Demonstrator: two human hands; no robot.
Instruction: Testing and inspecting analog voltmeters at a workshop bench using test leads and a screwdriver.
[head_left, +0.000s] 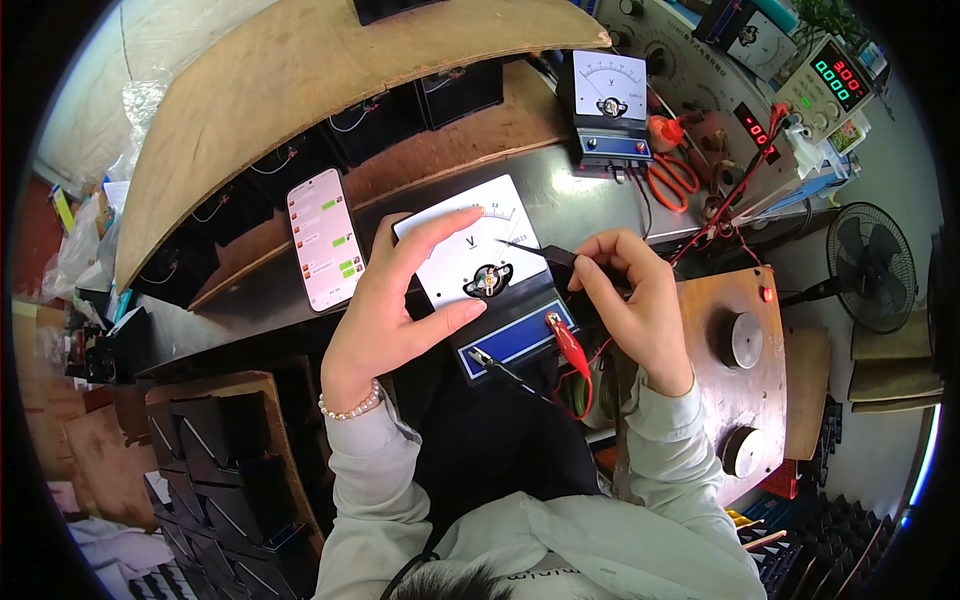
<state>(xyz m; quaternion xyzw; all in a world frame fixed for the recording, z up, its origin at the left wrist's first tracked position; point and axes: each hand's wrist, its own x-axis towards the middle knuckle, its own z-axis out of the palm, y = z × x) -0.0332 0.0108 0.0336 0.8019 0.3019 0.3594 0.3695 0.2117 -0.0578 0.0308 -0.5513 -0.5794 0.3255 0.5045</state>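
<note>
White-faced and black-based, one rectangular meter (488, 280) sits between my left hand (385, 315) and right hand (637, 300), bearing two metal clips (569, 348) (one red-sleeved, one black-wired). Left fingers, spread wide, touch its face; right fingers pinch one black pointed tool (547, 254).

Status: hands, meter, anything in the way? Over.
Left hand spread across meter, index finger covering part of scale. Right hand holding black tweezers over meter face. Red clip at blue terminal panel.

L hand (385, 300) on voltmeter (478, 256), R hand (640, 298) w/ blk tweezers (558, 256)
</note>
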